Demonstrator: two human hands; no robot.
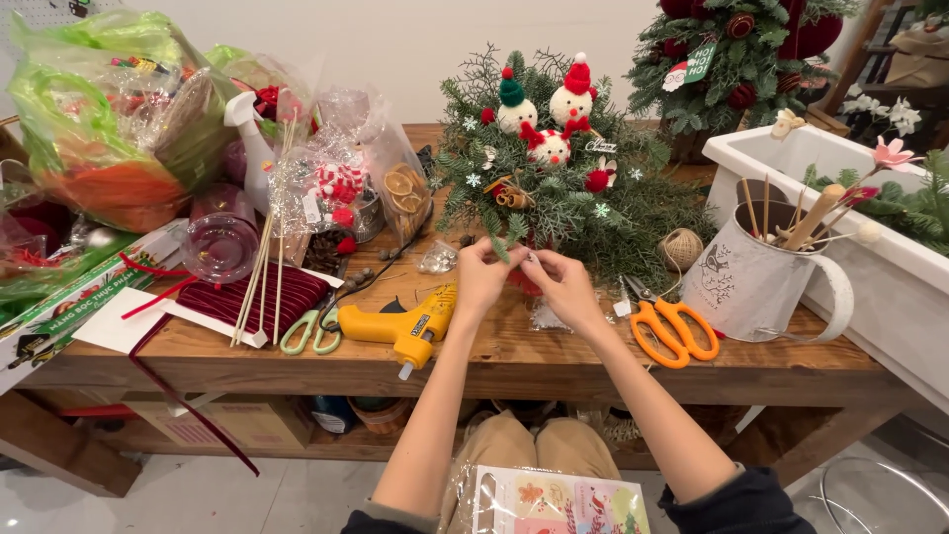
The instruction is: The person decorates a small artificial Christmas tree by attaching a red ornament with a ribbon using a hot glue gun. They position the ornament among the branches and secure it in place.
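**Pinching a sprig at the foot of the wreath**

Starting at the far left, crinkled green and clear bags pile up on the wooden table, with a white spray bottle and a bundle of thin wooden sticks leaning beside them. A spool of dark red ribbon lies flat near the edge, green-handled scissors just beside it, then the yellow glue gun, nozzle pointing toward me.

My left hand comes next, fingers closed together on a small green sprig at the lower front of the evergreen arrangement. My right hand is just beside it, fingertips pinched on something small and pale that I cannot make out. Above my hands sit three little snowmen among the greenery.

Further right lie orange-handled scissors, a ball of twine, and a white metal pitcher holding wooden sticks. A white planter box stands at the far right.
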